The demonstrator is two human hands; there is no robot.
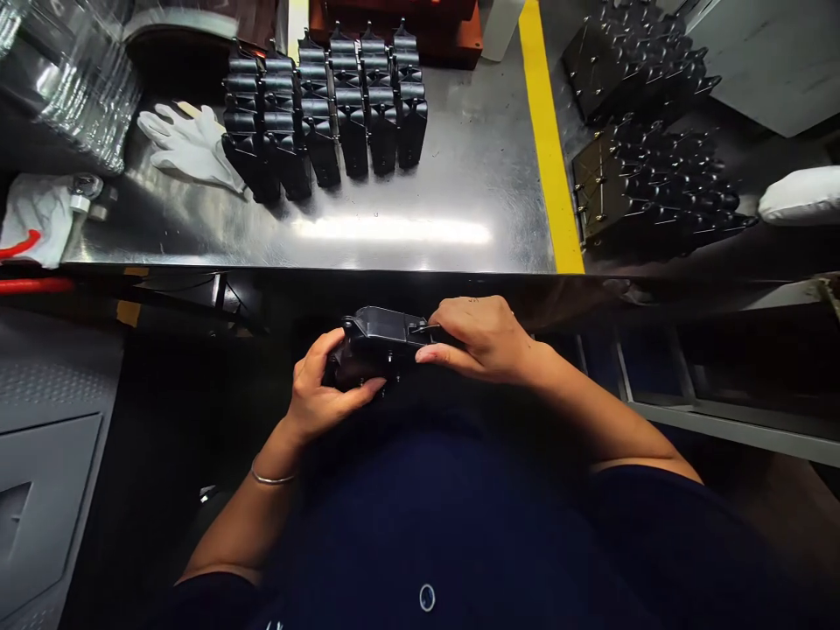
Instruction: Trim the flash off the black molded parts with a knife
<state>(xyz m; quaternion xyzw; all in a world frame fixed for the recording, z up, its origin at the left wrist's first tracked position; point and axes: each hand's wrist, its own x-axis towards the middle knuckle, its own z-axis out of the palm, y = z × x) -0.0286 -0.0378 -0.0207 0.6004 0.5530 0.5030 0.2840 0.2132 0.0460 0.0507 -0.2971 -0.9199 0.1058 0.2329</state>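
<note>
A black plastic part (381, 325) is held in front of the body, just below the table's front edge. My left hand (318, 385) grips its left end, thumb below and fingers around the far side. At the part's right end, my right hand (482, 339) is closed with thumb and index finger around a thin dark tool or piece that touches the part; its exact form is mostly hidden. Several similar black parts (351, 114) stand in a row on the metal table (472, 192).
White gloves (190, 144) lie left of the row, near stacked clear plastic trays (79, 87). Yellow tape (548, 140) crosses the table. More black parts (675, 188) are stacked at the right, beside a white-covered object (801, 195). A red-brown block (452, 39) sits at the back.
</note>
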